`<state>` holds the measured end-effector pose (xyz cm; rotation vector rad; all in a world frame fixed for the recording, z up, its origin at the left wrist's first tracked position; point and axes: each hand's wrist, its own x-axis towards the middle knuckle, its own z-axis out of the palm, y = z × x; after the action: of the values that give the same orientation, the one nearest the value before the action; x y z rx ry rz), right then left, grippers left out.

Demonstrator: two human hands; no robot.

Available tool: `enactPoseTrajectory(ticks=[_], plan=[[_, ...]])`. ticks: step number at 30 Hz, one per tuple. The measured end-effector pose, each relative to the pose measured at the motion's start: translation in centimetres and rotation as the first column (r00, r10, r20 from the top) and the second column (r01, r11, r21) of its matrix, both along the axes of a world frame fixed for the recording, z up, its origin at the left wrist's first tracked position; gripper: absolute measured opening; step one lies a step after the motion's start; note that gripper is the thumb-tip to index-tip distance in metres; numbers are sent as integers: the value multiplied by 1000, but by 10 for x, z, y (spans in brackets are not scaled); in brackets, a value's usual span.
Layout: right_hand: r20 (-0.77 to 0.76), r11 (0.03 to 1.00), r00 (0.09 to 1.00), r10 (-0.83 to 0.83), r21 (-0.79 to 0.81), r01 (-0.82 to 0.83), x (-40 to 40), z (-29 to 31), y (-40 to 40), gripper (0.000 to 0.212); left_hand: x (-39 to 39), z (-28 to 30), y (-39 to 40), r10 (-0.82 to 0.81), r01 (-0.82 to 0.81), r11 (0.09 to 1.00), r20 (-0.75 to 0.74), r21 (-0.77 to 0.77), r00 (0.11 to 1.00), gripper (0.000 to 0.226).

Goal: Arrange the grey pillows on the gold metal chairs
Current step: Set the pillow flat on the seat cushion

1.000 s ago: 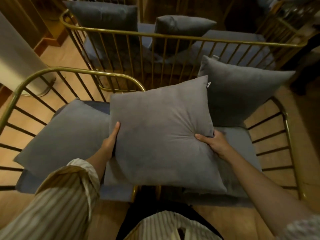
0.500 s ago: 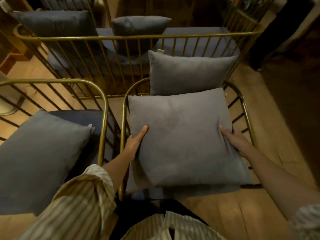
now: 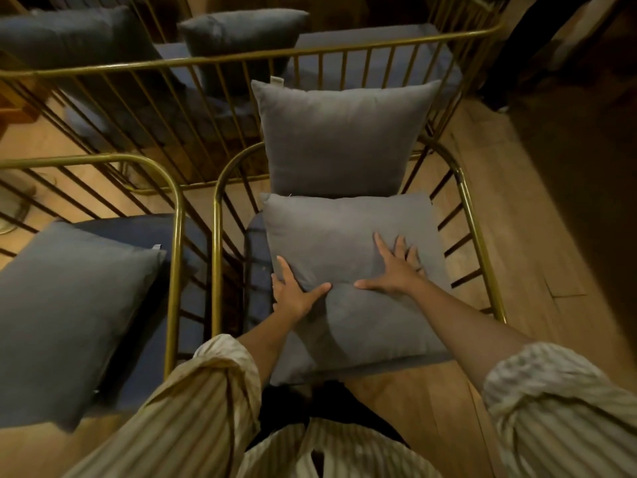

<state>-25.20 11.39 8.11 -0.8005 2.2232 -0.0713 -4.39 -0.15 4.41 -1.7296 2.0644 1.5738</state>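
Down on the right chair, a grey pillow lies flat on the seat, filling it almost from side rail to side rail and reaching past the front edge. Both hands are on it. The left hand sits at the pillow's left edge, thumb on top and the other fingers curled round the side, so it grips the fabric there. The right hand lies palm-down on the top face with its fingers spread wide, holding nothing (a dark ring shows on one finger). A second pillow stands upright at the back edge of the same seat, leaning on the back rail, its lower edge touching the flat one's far edge. The left chair, just beside the right one with their gold frames nearly meeting, carries a third pillow lying tilted across its blue seat cushion. Behind both, past a long gold rail, a bench holds two more pillows, the left one and the middle one both upright. Striped sleeves are rolled to the elbows, and the floor is wood.
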Motion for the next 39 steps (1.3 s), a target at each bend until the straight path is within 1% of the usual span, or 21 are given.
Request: enactPoseTrajectory(ticks=[3,6,9,11,13,15,16,18,20,23,26,29,31,33,35,39], plan=[[-22,1000,1000,4,21,-4,3,7,-9,137,6,0,-7,-23,23,1000,-15,7,1000,124],[-73,1000,997,-6,24,8,10,13,-20,135,21,6,-19,-56,54,998,-59,-32,997,113],[-156,998,987,41,-46,-49,32,19,-44,120,66,9,-41,-43,40,999,-87,-36,995,106],[-200,984,972,123,-106,-146,57,20,-66,105,112,0,-58,42,-45,997,-52,-61,998,104],[-186,963,962,199,-147,-227,87,22,-91,93,165,-16,-74,209,-209,975,-3,-77,978,93],[-128,941,954,269,-174,-289,119,23,-114,87,212,-13,-80,389,-387,920,16,-68,921,80],[-101,931,949,299,-187,-314,136,22,-126,85,237,-9,-83,453,-451,891,29,-58,891,79],[-67,913,937,344,-211,-350,173,17,-151,81,290,-10,-92,507,-503,862,82,-66,858,83],[-20,905,930,367,-222,-362,212,14,-175,78,337,-11,-106,524,-516,852,112,-92,845,86],[19,891,918,397,-248,-381,279,6,-215,73,407,-6,-135,550,-537,835,147,-121,822,84],[39,904,928,370,-244,-350,341,-5,-251,73,467,-1,-169,525,-504,849,142,-157,839,82],[94,921,938,334,-242,-304,401,-17,-294,74,526,-4,-207,548,-534,836,130,-130,827,82],[133,939,953,274,-252,-234,433,-26,-320,71,557,-10,-226,601,-595,799,103,-86,792,81],[162,954,966,203,-254,-158,460,-40,-350,68,584,-21,-242,640,-638,769,67,-52,766,70],[180,968,974,139,-231,-96,480,-59,-376,72,602,-36,-255,681,-682,731,64,-3,729,62],[117,970,992,52,-242,-22,498,-98,-415,72,619,-69,-273,786,-789,598,88,143,612,76]])
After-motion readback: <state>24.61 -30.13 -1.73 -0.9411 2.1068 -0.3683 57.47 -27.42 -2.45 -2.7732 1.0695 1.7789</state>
